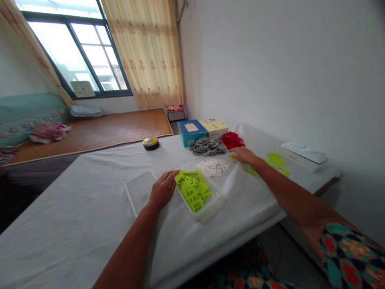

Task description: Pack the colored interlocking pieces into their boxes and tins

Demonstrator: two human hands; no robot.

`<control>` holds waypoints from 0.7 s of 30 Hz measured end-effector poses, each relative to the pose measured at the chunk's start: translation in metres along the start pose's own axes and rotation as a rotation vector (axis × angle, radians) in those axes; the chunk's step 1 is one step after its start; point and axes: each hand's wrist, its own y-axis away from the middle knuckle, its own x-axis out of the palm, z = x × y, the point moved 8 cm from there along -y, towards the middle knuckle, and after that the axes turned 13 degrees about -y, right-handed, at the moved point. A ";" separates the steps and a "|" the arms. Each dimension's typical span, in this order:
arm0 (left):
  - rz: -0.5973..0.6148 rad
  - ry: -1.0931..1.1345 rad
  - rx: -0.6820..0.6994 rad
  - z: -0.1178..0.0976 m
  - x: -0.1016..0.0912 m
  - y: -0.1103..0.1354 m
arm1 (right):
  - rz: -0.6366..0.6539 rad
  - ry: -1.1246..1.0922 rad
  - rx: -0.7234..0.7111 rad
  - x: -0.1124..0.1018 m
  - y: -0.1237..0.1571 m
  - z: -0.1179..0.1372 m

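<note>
Lime-green plastic pieces (194, 190) fill a clear box (212, 212) on a table draped in white cloth (75, 224).

Left hand (164, 189) lies palm down with loosely curved fingers touching the box's near rim, clasping nothing; a clear lid (138, 192) sits just beside it. Right hand (244, 155) reaches farther out, fingers stretched flat on the cloth among loose green pieces (278, 162), and whether a piece lies under it cannot be told. White pieces (213, 167) lie between the two hands, with a grey pile (207, 146) and a red pile (233, 140) behind them, then a blue box (191, 132) and a yellow box (215, 127).
</note>
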 end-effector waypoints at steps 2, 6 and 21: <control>-0.002 -0.006 -0.001 0.000 0.000 0.000 | -0.015 0.086 0.079 0.013 0.002 -0.038; -0.017 -0.009 0.011 0.001 0.000 0.001 | -0.040 0.157 0.034 0.032 0.004 -0.053; -0.020 0.013 0.027 0.006 0.004 0.002 | 0.119 -0.057 0.141 -0.011 0.052 -0.138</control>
